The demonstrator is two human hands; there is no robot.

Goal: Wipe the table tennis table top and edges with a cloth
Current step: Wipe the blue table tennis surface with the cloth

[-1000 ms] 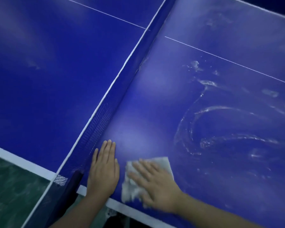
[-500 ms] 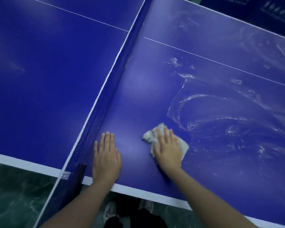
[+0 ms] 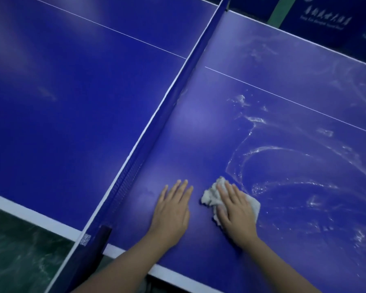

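Note:
A blue table tennis table (image 3: 199, 132) fills the view, with a white stripe along its near edge. My right hand (image 3: 237, 212) lies flat with straight fingers on a crumpled white cloth (image 3: 209, 196) and presses it onto the right half. My left hand (image 3: 171, 212) rests flat on the bare surface just left of the cloth, fingers straight. Wet swirl marks (image 3: 283, 157) spread to the right of the cloth.
The blue net (image 3: 169, 102) with a white top band runs from the near edge to the far side, left of my hands. Its clamp post (image 3: 93, 244) sits at the near edge. Green floor (image 3: 19, 250) lies below left. Dark barriers (image 3: 336, 20) stand beyond the far edge.
My right hand slid the cloth away from the near edge, out onto the table and to the right, toward the wet swirls. My left hand stayed flat in about the same place.

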